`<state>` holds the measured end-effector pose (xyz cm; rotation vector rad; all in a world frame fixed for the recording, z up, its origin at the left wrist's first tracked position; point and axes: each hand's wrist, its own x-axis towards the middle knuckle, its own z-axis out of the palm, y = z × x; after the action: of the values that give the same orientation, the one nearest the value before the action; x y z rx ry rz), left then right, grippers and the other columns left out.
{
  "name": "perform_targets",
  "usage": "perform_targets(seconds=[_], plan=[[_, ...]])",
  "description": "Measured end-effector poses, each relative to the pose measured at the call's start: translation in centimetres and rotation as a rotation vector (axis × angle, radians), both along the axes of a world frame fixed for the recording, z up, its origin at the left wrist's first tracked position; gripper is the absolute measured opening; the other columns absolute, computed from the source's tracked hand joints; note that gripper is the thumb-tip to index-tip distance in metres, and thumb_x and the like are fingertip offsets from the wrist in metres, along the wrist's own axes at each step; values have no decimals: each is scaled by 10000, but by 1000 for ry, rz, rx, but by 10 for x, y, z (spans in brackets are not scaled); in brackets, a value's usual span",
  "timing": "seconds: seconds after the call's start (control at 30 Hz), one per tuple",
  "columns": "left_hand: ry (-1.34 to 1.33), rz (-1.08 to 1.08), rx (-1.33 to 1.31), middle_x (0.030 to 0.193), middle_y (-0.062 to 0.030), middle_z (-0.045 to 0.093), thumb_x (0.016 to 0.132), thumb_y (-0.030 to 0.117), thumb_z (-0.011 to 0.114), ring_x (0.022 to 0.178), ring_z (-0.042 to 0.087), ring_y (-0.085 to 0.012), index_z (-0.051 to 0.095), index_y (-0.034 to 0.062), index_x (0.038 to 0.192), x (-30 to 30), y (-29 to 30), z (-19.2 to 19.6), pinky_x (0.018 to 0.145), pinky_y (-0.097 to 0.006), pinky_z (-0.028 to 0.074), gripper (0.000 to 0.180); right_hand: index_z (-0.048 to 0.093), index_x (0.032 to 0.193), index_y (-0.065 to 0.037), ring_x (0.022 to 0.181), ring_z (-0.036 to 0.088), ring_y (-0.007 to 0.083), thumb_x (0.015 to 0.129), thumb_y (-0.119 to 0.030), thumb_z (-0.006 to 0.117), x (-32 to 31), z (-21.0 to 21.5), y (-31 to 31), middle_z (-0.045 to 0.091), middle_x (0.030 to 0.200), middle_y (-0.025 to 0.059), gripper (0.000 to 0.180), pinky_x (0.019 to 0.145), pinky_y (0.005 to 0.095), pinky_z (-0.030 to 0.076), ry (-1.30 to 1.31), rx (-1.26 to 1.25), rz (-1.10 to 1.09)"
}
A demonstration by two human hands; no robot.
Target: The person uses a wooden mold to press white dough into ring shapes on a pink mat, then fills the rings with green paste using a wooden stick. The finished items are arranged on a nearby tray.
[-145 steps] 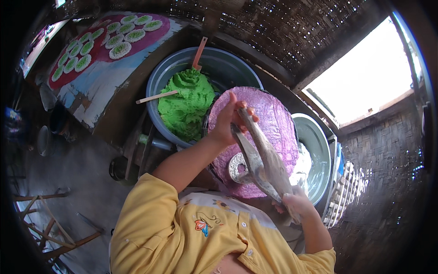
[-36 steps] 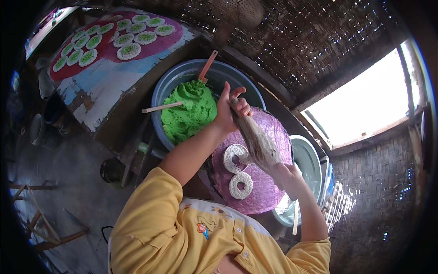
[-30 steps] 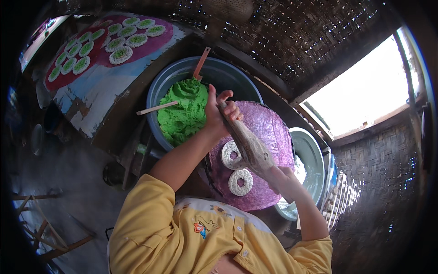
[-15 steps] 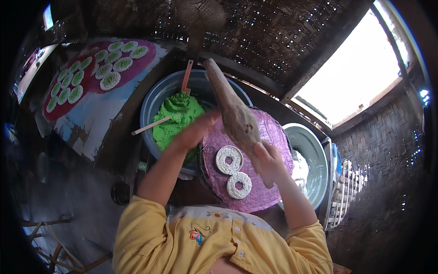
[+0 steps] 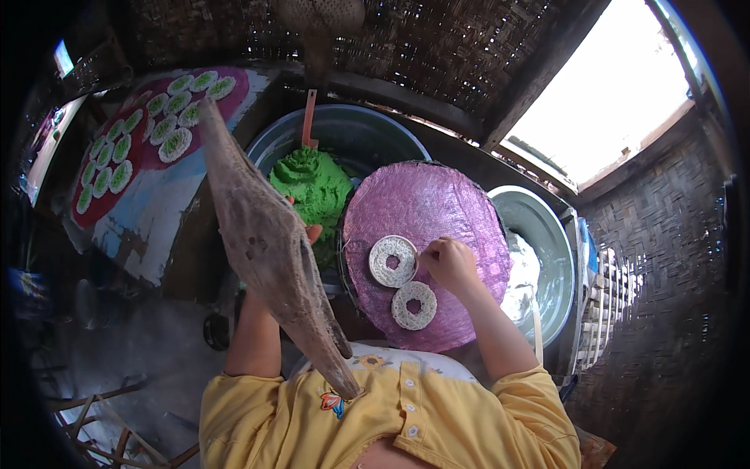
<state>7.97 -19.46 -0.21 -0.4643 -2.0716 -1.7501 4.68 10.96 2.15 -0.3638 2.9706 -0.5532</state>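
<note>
My left hand (image 5: 314, 233) is mostly hidden behind a long, worn wooden tool (image 5: 262, 227); only its fingertips show, wrapped round the edge. The tool slants from upper left to my chest, wide in the middle with small holes, and a gap splits it lengthwise. My right hand (image 5: 451, 264) has its fingers pinched at the right rim of a thin pale ring mould (image 5: 372, 262). Inside that mould sits a white lacy ring of dough strands (image 5: 405, 248). A second white lacy ring (image 5: 426, 314) lies bare just below. Both rest on a round purple-covered board (image 5: 437, 191).
A large blue-grey tub (image 5: 391, 129) behind the board holds bright green dough (image 5: 308, 184) and an orange spatula (image 5: 309, 125). Right of the board stands a grey-green basin (image 5: 556, 234). Several finished white-and-green rounds (image 5: 173, 144) lie on purple sheets at far left.
The wooden tool has passed from my right hand to my left and swung away to the left of the board. My right hand has moved to the moulded ring.
</note>
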Motion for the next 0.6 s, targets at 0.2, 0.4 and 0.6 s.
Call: perform_targets(seconds=[0.2,0.4,0.6], plan=[[219,183,-226,1288,-62,460,890,238,533,1263,381,-196,298,101,1381,8,-6,-8,1094,-398,273,562,680,726,-33,735,616,311,714,-194,614,-1,-6,0,626,800,128,175,705,406,494,-6,-31,34],[416,269,-482,1294,-32,464,889,192,544,1265,382,-171,297,127,1384,5,0,-15,1106,-388,265,558,668,714,-27,729,607,284,722,-182,613,-7,-9,-6,609,748,112,165,687,400,487,136,-42,126],[233,257,-364,1264,-31,491,879,193,558,1253,397,-163,312,137,1376,14,5,-12,1115,-369,249,557,660,720,-28,771,600,291,719,-158,583,-9,7,-2,611,762,120,151,719,405,486,67,3,182]])
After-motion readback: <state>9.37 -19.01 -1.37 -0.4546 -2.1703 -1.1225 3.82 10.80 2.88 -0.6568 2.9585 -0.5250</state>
